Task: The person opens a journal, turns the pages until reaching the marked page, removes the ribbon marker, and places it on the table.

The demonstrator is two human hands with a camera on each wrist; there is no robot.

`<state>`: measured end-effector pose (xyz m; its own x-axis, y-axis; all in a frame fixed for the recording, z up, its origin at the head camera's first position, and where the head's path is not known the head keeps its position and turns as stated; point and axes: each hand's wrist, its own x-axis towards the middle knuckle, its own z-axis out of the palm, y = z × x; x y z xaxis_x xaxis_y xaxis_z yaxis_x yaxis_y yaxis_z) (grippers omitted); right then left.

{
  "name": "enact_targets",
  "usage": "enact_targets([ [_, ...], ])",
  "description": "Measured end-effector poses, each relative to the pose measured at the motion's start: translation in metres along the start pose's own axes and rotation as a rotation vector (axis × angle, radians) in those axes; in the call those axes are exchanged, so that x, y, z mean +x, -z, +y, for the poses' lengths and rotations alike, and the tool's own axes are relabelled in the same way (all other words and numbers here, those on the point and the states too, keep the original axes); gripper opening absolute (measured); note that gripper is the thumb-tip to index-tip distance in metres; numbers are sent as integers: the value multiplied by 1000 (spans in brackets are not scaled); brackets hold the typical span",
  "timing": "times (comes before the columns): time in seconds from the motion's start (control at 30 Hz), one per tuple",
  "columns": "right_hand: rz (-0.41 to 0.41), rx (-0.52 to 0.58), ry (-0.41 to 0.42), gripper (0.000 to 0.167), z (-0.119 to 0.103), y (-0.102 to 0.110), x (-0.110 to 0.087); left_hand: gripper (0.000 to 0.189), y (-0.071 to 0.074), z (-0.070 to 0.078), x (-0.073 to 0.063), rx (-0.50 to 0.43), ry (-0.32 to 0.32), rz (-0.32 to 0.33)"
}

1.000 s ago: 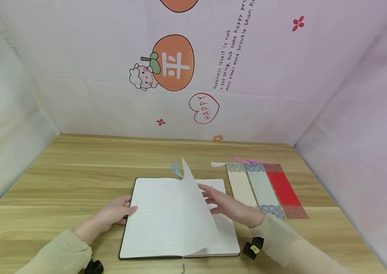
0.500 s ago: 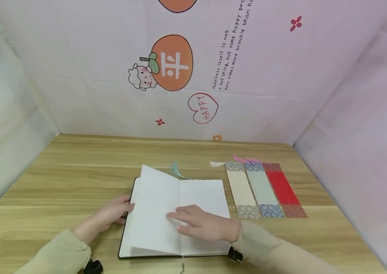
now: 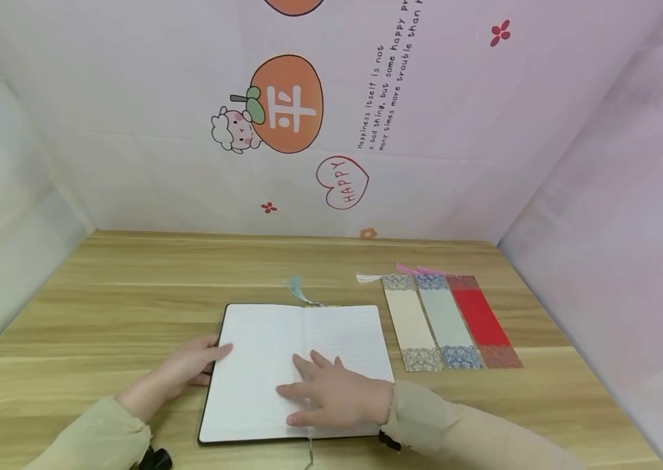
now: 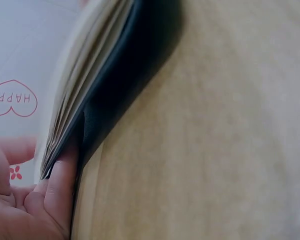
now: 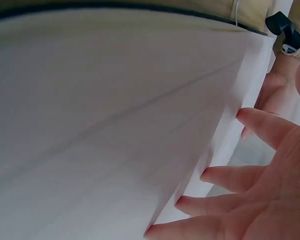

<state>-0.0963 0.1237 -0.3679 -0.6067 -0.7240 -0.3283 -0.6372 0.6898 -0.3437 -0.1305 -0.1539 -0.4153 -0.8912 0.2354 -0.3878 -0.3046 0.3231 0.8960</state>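
Observation:
An open notebook (image 3: 258, 372) with a dark cover and lined white pages lies on the wooden table. My left hand (image 3: 187, 367) grips its left edge, thumb on the page and fingers under the cover; the left wrist view shows those fingers below the dark cover (image 4: 135, 65). Spread fingers of my right hand (image 3: 337, 391) rest on the pages by the centre fold, and the right wrist view shows the fingertips touching the paper (image 5: 115, 125). A light blue tassel (image 3: 296, 287) sticks out past the notebook's top edge. From the bottom of the spine hangs a thin ribbon (image 3: 310, 450).
Right of the notebook lie three tasselled bookmarks side by side: a cream one (image 3: 410, 320), a pale blue-green one (image 3: 447, 320) and a red one (image 3: 481, 316). A printed cloth (image 3: 437, 196) stands behind the table (image 3: 149, 281), with pale cloth at both sides.
The right hand has turned a page from right to left and moved left onto the fold, where the page now lies flat. My left hand has kept its grip on the notebook.

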Motion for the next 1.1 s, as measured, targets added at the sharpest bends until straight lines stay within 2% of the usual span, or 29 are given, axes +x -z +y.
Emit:
enact_targets([
  [0.17,-2,-32,-3,54,0,1,-2,53,-1,2,0,81,-15,-7],
  [0.57,12,-128,35,63,10,11,0,43,-2,3,-1,94,-32,4],
  [0.83,35,-114,-51,74,30,17,3,43,-3,4,-3,128,-23,20],
  [1.1,47,-119,-101,75,53,23,5,42,-3,5,-4,114,-30,21],
])
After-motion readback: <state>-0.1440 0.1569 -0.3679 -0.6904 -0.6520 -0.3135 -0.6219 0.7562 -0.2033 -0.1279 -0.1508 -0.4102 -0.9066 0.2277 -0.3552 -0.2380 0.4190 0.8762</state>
